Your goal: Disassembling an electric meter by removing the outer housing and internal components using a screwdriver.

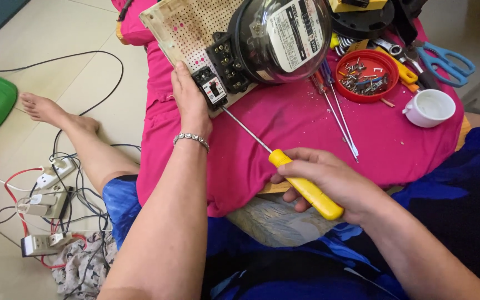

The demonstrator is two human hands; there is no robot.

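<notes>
Screwdriver [301, 183] with a yellow handle lies in our right hand [329, 180], the fingers wrapped closed around the handle, and its long shaft reaches up to the small black circuit breaker [211, 88], where the tip touches its lower edge. Our left hand [190, 103] presses flat on the edge of the perforated mounting board [181, 28], thumb just beside the breaker; it grips nothing, it only keeps the board steady, we think, so the tip does not slip. On the same board sits one round electricity meter [281, 36] with a clear dome. The board rests tilted on a table covered with pink cloth [284, 139].

We count two more screwdrivers [337, 114] lying side by side on the cloth, one red bowl [366, 75] of screws, one white cup [430, 107], one pair of blue scissors [445, 61] and several wrenches near the bowl. On the floor at the left lie about three power strips [45, 205] among tangled wires.
</notes>
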